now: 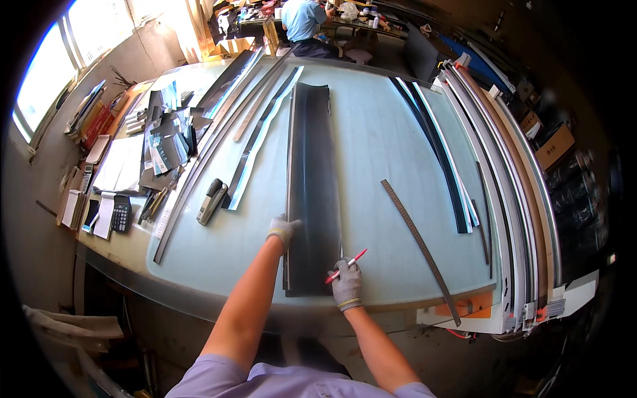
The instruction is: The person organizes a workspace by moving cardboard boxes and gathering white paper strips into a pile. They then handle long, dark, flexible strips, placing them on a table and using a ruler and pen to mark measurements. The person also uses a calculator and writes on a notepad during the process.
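Observation:
A long, dark, glossy strip of sheet material (312,179) lies lengthwise on the glass-topped table, pointing away from me. My left hand (283,229), in a grey knit glove, presses at the strip's left edge with the thumb over it; the other fingertips are partly hidden. Along the right edge, near the strip's close end, is my right hand (347,285), gloved too and closed around a red pen (357,256). A thin, pale pointed tip rises from that hand's fingers; its kind is too small to tell.
A metal ruler (418,232) lies to the right, its near end over the table's edge. Dark strips (438,159) and long rails (504,166) run beyond it. Left are a stapler (212,201), scrap pieces (166,139) and a calculator (121,213). A person (305,26) sits at the back.

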Motion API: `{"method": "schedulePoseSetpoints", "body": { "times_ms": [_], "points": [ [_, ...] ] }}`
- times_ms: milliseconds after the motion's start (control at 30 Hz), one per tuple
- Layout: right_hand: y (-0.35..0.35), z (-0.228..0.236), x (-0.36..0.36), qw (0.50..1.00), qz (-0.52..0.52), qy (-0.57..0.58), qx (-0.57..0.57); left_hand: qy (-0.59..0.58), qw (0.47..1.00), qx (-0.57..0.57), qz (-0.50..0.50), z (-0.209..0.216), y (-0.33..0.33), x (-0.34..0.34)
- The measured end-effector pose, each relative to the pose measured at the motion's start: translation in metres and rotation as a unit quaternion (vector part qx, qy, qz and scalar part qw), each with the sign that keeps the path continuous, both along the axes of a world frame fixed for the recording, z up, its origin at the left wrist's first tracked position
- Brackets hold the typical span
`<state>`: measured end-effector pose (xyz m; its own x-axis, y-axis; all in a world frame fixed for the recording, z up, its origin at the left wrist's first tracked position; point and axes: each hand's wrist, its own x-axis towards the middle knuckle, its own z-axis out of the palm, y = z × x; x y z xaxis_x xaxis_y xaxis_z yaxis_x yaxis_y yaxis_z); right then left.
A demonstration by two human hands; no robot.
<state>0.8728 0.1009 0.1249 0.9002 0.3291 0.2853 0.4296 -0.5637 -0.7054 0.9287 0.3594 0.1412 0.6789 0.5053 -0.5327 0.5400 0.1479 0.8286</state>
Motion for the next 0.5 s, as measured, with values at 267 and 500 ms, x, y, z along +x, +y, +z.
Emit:
{"method": "schedulePoseSetpoints", "body": {
  "times_ms": [267, 500],
  "points": [
    [0.0, 0.012, 0.013, 0.987, 0.11, -0.005, -0.116, 0.099, 0.901, 0.389, -0.166, 0.062, 0.063, -0.135],
    [0.099, 0.043, 0.137, 0.924, 0.21, -0.246, -0.203, 0.169, 0.822, 0.52, -0.163, 0.117, 0.103, -0.355]
  ]
}}
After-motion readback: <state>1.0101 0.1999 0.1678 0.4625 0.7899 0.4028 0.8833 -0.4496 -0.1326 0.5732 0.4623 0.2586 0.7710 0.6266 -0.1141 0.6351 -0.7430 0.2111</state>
